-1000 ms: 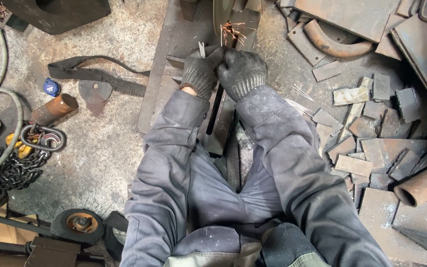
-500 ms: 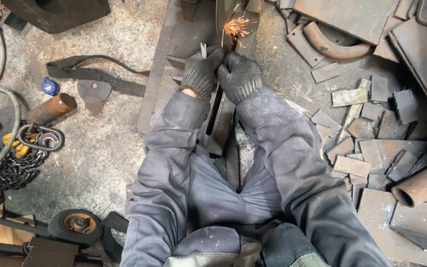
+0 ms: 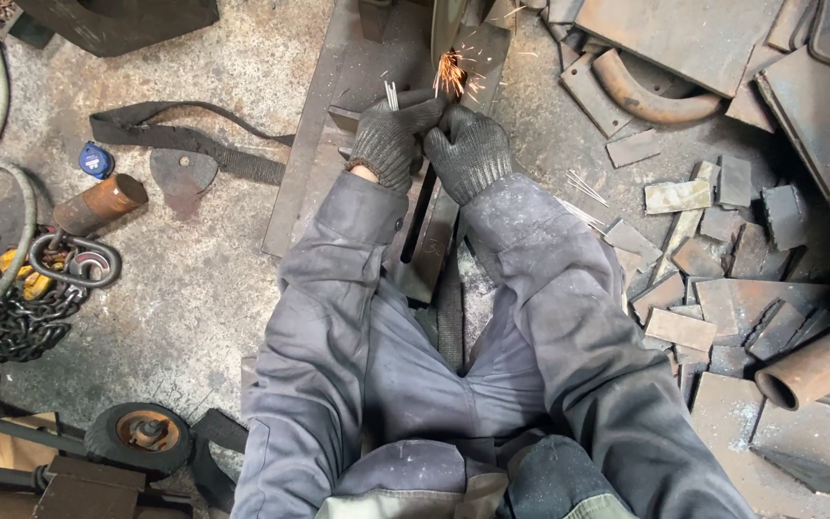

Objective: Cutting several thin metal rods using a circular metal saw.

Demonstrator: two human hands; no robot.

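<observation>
Thin metal rods (image 3: 391, 94) stick up out of the left hand (image 3: 391, 142), which is closed around them in a dark knit glove. That hand sits just beside the right hand (image 3: 468, 149), gloved the same way, and the two touch at the knuckles. The right hand's fingers are curled shut and pushed forward toward a grinding wheel (image 3: 453, 24) at the top edge of the head view — what they pinch is too small to make out. Orange sparks (image 3: 451, 72) spray from the spot just ahead of the right fingertips, at the wheel's lower rim.

Both hands hover over a flat steel plate (image 3: 324, 115) lying on the concrete floor (image 3: 175, 288). A dark bar (image 3: 418, 216) runs down from under the hands between the grey sleeves.

Left of the plate lie a black strap (image 3: 160, 130), a small blue object (image 3: 96, 160), a rusty cylinder (image 3: 100, 204), a steel ring link (image 3: 77, 259) and a heap of chain (image 3: 16, 322). A small wheel (image 3: 138, 434) rests near the bottom left corner.

Right of the hands — well apart from them — scrap steel offcuts (image 3: 713, 250) are scattered, with a curved rusty piece (image 3: 650, 91) and a rusty pipe (image 3: 818, 365) among them.
</observation>
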